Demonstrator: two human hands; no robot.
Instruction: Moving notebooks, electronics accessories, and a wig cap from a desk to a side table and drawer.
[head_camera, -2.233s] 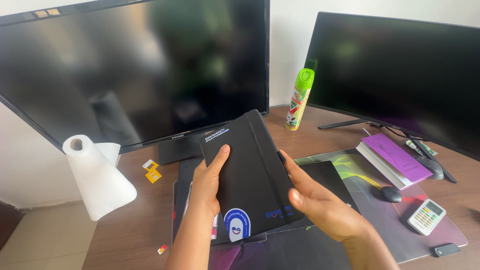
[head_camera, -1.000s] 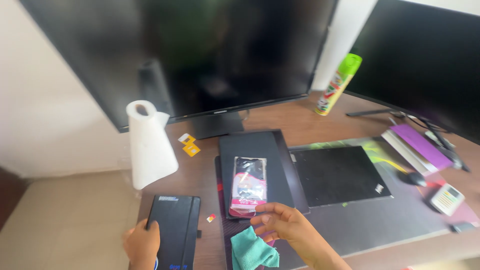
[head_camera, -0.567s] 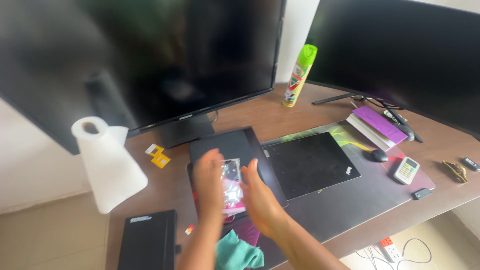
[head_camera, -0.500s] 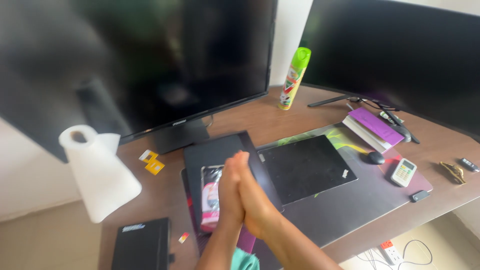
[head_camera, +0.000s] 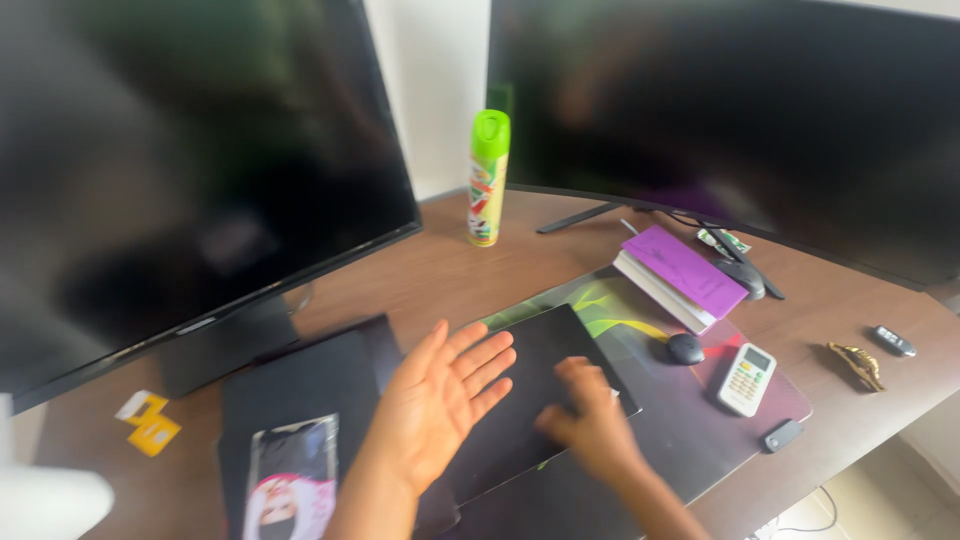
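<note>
Hovering over a brown wooden desk (head_camera: 440, 275), the left hand (head_camera: 435, 395) is spreading flat with fingers apart, holding nothing, above the near edge of a closed black laptop (head_camera: 530, 385). The right hand (head_camera: 590, 425) is blurring with motion and lying on that laptop's lid near its right corner; whether its fingers are gripping the edge cannot be told. The laptop is sitting on a dark desk mat (head_camera: 700, 410) with green and red swirls. Just left of it, a clear plastic packet (head_camera: 290, 490) with a pink card inside is lying on a black folder (head_camera: 300, 400). Two large dark monitors (head_camera: 180, 170) are standing at the back against a white wall (head_camera: 430, 90), with a green-capped spray can (head_camera: 487, 178) between them. On the right, a purple notebook (head_camera: 685, 270), a black mouse (head_camera: 685, 348), a white calculator (head_camera: 747, 378) and a small remote (head_camera: 890, 340) are resting on the desk. Yellow cards (head_camera: 148, 425) are lying at the left.
</note>
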